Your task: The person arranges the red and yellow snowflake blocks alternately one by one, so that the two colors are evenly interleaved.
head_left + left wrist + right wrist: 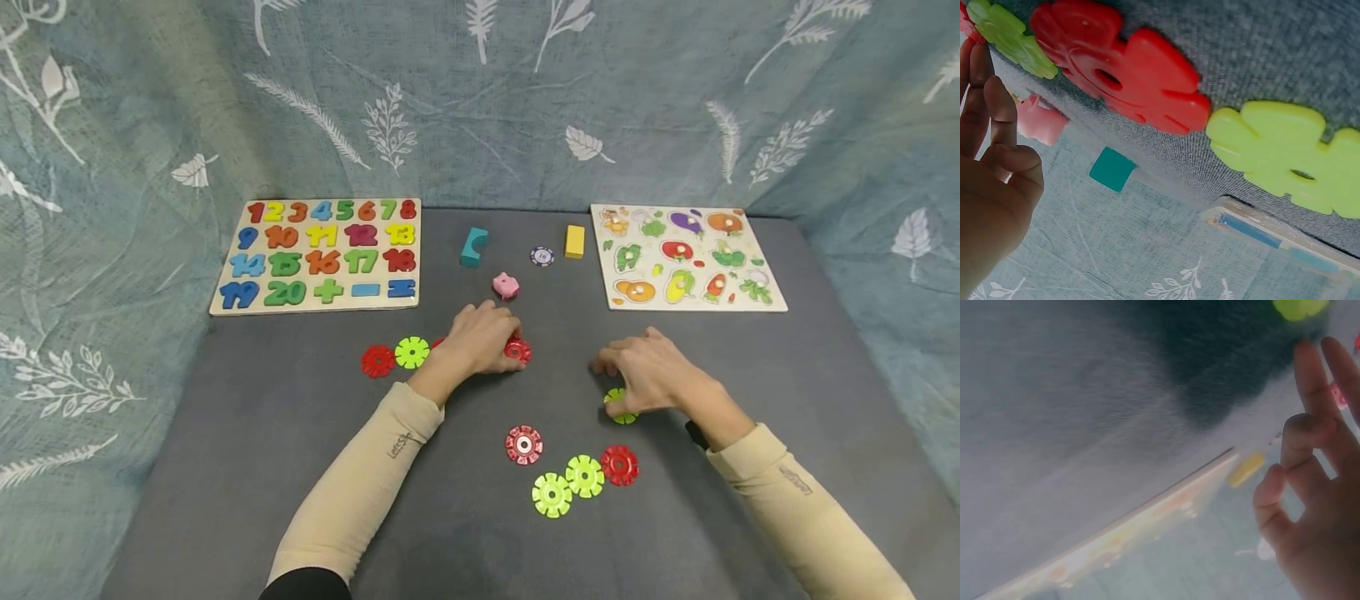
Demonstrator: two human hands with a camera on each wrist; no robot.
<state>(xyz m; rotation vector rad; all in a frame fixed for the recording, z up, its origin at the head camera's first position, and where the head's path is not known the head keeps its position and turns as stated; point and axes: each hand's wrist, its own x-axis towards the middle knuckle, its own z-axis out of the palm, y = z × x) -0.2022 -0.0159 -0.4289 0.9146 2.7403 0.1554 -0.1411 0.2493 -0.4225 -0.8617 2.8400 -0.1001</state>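
Observation:
My left hand (480, 337) pinches a red notched plastic disc (517, 351) between thumb and fingertips, at the right end of a row on the table. Partly under that hand and wrist lie more of the row, with a red disc (377, 361) and a lime-green disc (412, 352) showing at its left. The left wrist view has the red disc (1116, 69) and green disc (1291, 156) edge to edge. Over a separate lime-green disc (622, 410) hovers my right hand (656, 375), thumb overlapping the disc and fingers spread away from it.
Nearer me lie a red-and-white disc (523, 445), two green discs (585, 477) and a red disc (619, 465). Beyond are a pink pig figure (506, 286), teal block (472, 248), poker chip (542, 256), yellow block (574, 242), number board (315, 307) and vegetable board (697, 305).

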